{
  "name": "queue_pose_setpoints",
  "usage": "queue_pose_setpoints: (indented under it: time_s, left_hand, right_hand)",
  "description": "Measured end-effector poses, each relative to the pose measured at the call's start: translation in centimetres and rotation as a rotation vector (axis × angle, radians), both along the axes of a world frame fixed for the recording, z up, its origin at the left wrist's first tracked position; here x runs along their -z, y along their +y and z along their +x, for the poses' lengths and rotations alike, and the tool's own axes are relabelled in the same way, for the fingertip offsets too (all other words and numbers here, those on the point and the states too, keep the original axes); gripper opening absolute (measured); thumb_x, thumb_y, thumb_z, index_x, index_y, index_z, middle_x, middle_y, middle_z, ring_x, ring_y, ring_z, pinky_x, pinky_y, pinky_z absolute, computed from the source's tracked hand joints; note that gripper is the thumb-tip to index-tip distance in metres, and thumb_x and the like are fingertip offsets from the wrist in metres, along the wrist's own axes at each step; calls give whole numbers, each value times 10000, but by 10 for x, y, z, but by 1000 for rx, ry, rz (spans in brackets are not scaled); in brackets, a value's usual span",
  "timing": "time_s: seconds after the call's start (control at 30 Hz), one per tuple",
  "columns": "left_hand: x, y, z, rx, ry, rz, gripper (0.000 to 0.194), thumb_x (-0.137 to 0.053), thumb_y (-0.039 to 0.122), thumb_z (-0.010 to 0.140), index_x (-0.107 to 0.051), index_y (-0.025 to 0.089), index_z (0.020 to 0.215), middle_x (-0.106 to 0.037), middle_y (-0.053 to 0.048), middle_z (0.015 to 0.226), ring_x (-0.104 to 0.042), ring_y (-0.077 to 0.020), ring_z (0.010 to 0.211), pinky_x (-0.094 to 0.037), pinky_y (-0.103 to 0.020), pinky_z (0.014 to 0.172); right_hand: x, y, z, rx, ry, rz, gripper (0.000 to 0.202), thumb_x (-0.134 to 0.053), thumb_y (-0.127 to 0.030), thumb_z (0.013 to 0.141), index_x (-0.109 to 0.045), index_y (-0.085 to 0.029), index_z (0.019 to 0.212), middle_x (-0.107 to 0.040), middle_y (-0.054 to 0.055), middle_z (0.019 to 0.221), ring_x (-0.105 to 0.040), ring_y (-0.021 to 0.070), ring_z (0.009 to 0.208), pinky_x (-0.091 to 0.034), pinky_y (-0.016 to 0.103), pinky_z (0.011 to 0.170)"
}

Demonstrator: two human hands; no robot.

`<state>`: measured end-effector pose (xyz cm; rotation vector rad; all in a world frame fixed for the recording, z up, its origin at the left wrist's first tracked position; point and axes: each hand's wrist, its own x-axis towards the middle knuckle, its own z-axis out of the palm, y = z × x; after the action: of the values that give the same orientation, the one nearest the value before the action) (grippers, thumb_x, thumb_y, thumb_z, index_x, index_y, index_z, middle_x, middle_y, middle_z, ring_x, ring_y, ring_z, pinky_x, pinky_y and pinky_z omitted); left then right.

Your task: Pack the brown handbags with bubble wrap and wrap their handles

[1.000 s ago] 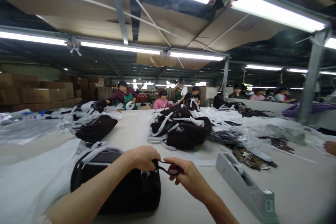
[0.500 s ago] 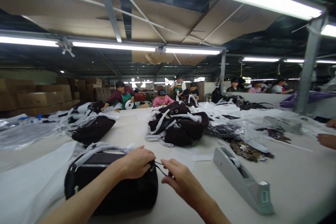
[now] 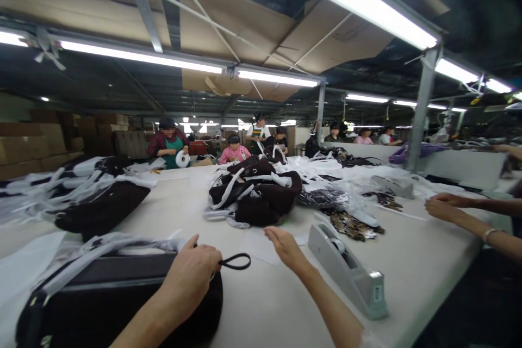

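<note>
A black, box-shaped fabric bag (image 3: 101, 299) lies at the front of the pale counter (image 3: 256, 310), its end gripped by the left hand (image 3: 190, 277).
The bag's dark surface looks matte, with a paler line of trim along its upper edge and white wrapping (image 3: 77, 269) around its raised handle; a thin black cord loop (image 3: 236, 268) juts from the left hand's closed fingers, while the right hand (image 3: 287, 250) is open and empty, apart from the loop and near the long grey tape dispenser (image 3: 348, 274).
</note>
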<state>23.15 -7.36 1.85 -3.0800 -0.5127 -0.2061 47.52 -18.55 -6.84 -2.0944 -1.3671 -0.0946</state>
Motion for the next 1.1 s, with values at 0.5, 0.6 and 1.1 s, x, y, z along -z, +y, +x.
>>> queue_pose_setpoints:
  time_s: [0.5, 0.6, 1.1]
  left_hand:
    - [63, 32, 7, 118, -368, -55, 307, -326, 118, 854, -602, 203, 752, -659, -16, 690, -632, -184, 682, -306, -652, 1077]
    - [64, 34, 7, 143, -396, -55, 291, -338, 160, 863, -584, 204, 714, -643, -4, 652, -601, -173, 620, -319, -650, 1068]
    - [66, 8, -28, 282, -497, -114, 263, -410, 104, 800, -600, 228, 668, -692, 45, 646, -649, -139, 658, -199, -470, 1193]
  right_hand:
    - [71, -1, 86, 139, -375, -569, 179, -544, -270, 980, -664, -141, 1010, -676, 82, 1071, -616, 227, 1066, -452, 462, 988]
    - [72, -5, 77, 157, -360, -555, 215, -516, -203, 985, -620, -128, 1157, -674, 90, 1097, -635, 227, 1043, -500, 439, 923]
    - [44, -42, -34, 147, 86, 36, 354, -213, -295, 1013, -547, -180, 999, -688, 86, 862, -664, 171, 655, -513, 268, 577]
